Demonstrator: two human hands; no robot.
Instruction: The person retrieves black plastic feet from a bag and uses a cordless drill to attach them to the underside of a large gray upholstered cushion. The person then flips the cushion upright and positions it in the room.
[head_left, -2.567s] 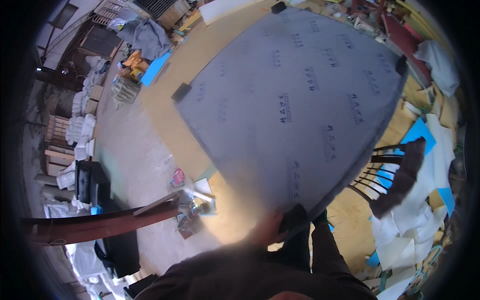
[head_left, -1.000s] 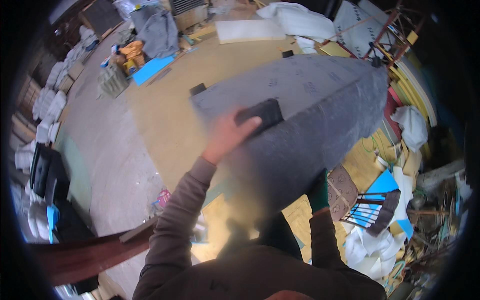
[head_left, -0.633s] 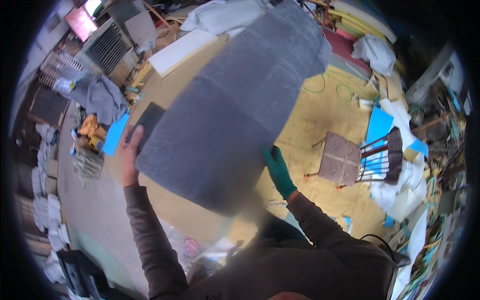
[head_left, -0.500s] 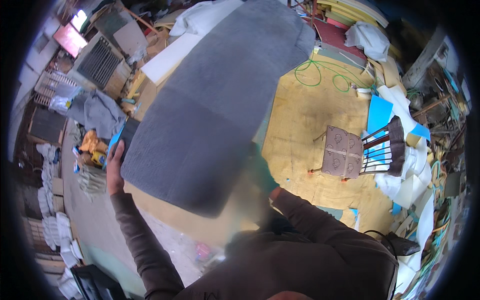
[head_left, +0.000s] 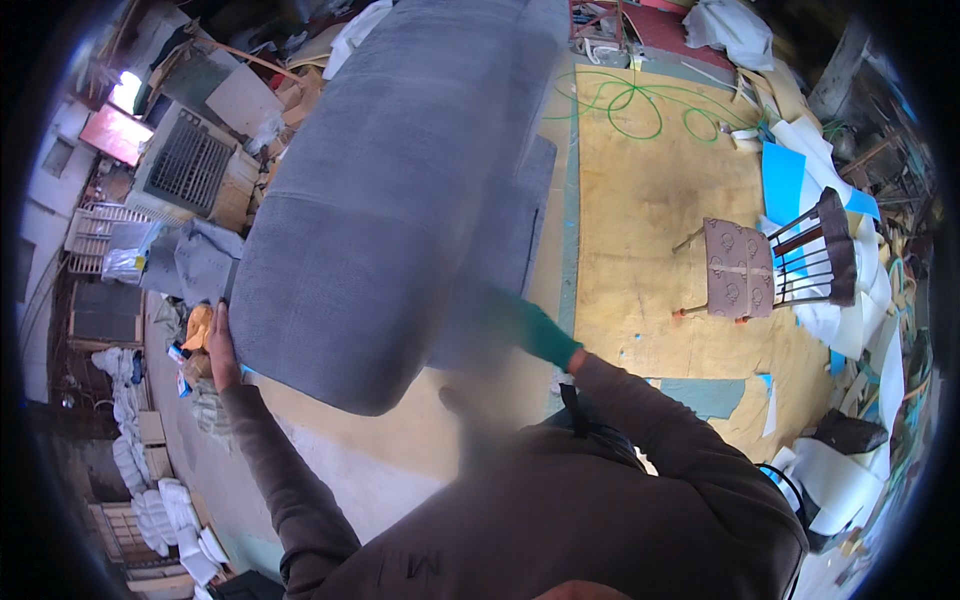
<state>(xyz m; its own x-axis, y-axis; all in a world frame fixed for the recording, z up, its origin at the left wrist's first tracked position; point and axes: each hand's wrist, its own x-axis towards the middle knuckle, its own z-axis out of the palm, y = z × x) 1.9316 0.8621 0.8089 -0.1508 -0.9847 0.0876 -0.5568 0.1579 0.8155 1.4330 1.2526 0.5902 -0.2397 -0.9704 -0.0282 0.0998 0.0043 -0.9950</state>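
Observation:
A long grey cushion-like piece with a soft fabric surface [head_left: 330, 230] stretches away from me across the left and middle. Along its right side shows a flatter grey panel [head_left: 530, 215] with a dark slit near its edge. My bare left hand [head_left: 220, 345] lies against the piece's near left side, fingers stretched up along it. In a green glove, my right hand [head_left: 535, 330] reaches to the near right part of the grey panel. A hazy smear covers its fingers, so their grip is hidden.
To the right, a chair with a patterned seat [head_left: 740, 268] rests on a yellowish sheet [head_left: 640, 220]. A green hose [head_left: 635, 130] coils at its far end. White and blue scraps [head_left: 785, 185] heap along the right. An air-conditioner-like box [head_left: 190, 165] stands at the far left.
The grey piece has shifted left, and its right side now shows a lower panel. My right hand has come into clearer sight. The chair and sheet sit farther right in view.

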